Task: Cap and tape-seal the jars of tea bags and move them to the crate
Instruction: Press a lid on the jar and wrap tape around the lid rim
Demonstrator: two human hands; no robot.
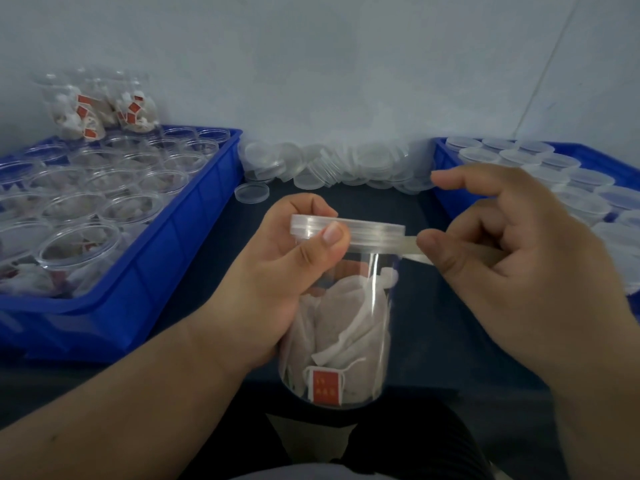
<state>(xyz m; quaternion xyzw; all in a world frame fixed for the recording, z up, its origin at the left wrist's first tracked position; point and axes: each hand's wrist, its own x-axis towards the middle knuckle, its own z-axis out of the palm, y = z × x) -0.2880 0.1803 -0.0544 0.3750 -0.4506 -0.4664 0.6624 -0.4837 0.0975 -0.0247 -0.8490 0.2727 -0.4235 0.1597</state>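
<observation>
well, the jar (349,323) was up off the surface (415,209), held in front of the person, tea bags (332,327) heaped inside and the cap (367,228) already on. the left hand (277,271) was wrapped round the jar's upper part, thumb pressed at the cap's lower edge. the right hand (519,271) pinched a strip of clear tape (408,249) under its thumb. the strip ran taut from the cap's rim out to the right, with the forefinger lifted free.

so, by the look of it, this was the sealing step: capping done, tape only begun round the seam. the next move would call for turning the jar against the pull, keeping the strip level on the joint of cap and jar wall, then smoothing the end down. after that, likely the right crate (440,148), where capped jars stood. the left crate (194,216) held open ones, and spare lids (346,164) lay heaped at the back.
</observation>
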